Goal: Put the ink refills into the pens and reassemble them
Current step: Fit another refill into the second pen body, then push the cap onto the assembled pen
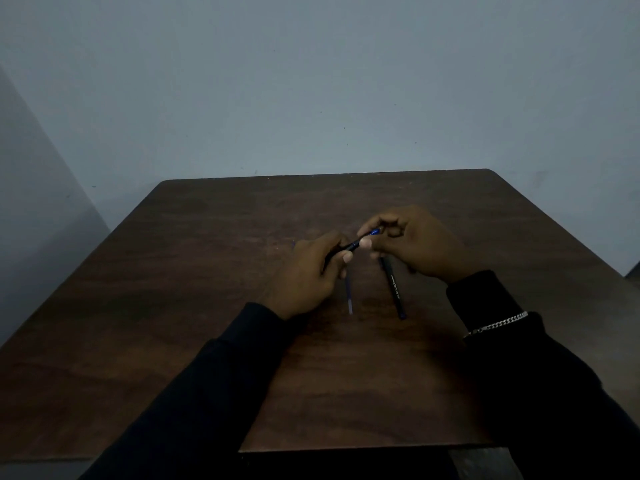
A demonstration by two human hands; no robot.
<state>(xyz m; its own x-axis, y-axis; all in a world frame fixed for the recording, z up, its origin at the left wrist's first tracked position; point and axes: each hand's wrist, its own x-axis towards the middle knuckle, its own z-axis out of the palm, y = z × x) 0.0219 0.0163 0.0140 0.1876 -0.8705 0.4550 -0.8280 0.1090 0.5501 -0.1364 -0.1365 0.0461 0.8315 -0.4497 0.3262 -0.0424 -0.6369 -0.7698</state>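
A big pale wall (311, 81) stands behind a dark brown wooden surface (207, 306). Above the middle of it, the left hand (308, 271) has its fingers curled tight around a dark pen (356, 244), and the right hand (415, 244) pinches the blue end of that same pen with its thumb and fingers. A second pen (393, 289) lies on the surface, partly under the right hand, a thin refill (349, 296) lies just beside it below the left hand, and a small silver chain (498, 323) sits on the right sleeve.
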